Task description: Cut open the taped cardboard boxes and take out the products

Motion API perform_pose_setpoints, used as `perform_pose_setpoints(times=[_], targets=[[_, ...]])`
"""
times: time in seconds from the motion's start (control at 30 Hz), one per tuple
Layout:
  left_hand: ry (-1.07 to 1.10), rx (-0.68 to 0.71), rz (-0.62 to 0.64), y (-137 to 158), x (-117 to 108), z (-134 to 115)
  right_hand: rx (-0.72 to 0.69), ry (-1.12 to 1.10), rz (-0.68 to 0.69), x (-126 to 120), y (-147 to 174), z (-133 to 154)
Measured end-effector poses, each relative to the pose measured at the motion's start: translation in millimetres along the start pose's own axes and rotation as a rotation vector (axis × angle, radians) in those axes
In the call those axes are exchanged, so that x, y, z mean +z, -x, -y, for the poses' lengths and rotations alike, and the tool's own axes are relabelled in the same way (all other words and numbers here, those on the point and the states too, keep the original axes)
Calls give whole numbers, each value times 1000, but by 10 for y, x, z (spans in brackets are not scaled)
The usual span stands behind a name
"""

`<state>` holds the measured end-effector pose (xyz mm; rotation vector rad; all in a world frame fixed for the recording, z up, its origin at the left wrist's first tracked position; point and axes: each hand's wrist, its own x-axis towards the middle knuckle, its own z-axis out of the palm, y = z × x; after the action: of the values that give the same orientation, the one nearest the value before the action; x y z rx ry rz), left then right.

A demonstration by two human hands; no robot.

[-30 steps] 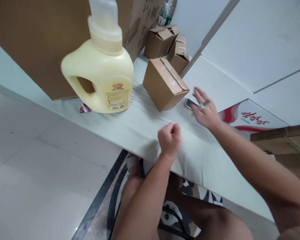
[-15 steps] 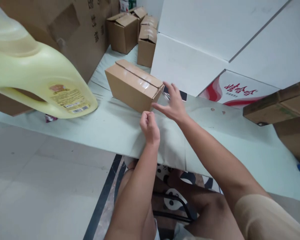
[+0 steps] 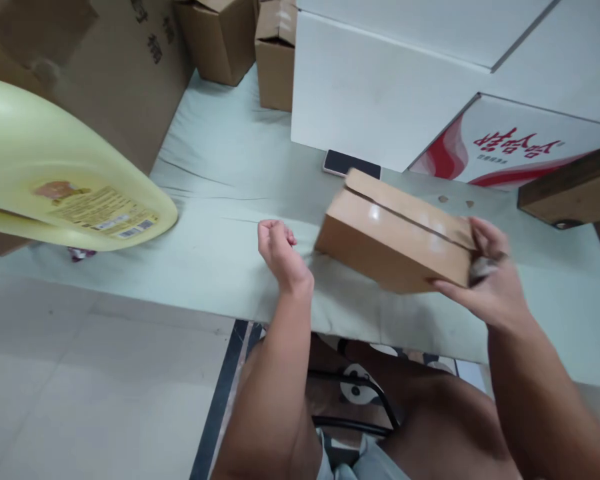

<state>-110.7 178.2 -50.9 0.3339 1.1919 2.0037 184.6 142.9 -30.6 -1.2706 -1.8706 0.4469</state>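
Note:
A brown cardboard box (image 3: 385,233) with clear tape strips over its top seam lies slantwise on the cloth-covered table (image 3: 220,260). At its right end is my right hand (image 3: 495,280), thumb on the near side and fingers on the far side, gripping it. Something small and greyish-white (image 3: 483,269) shows between that palm and the box end, too blurred to name. My left hand (image 3: 283,257) is closed in a fist left of the box, apart from it; whatever it may hold is hidden by the fingers.
A dark-screened phone (image 3: 353,164) lies behind the box, against the white cartons (image 3: 370,80). A large yellow jug (image 3: 80,180) stands at the left before a big carton (image 3: 125,87). Smaller boxes (image 3: 275,67) sit at the back, and a brown carton (image 3: 575,183) at the right.
The box has moved right and nearer, with my right hand now closed on its right end. My left fist has come away from the box toward the left. The camera view has shifted too.

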Motion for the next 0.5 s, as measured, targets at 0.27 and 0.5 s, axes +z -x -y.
perform_pose_setpoints(times=[0.27, 0.5], targets=[[-219, -38, 908, 311, 65, 253, -10, -142, -164, -160, 928, -173], [-213, -123, 990, 528, -10, 298, 112, -538, -276, -376, 1059, -87]])
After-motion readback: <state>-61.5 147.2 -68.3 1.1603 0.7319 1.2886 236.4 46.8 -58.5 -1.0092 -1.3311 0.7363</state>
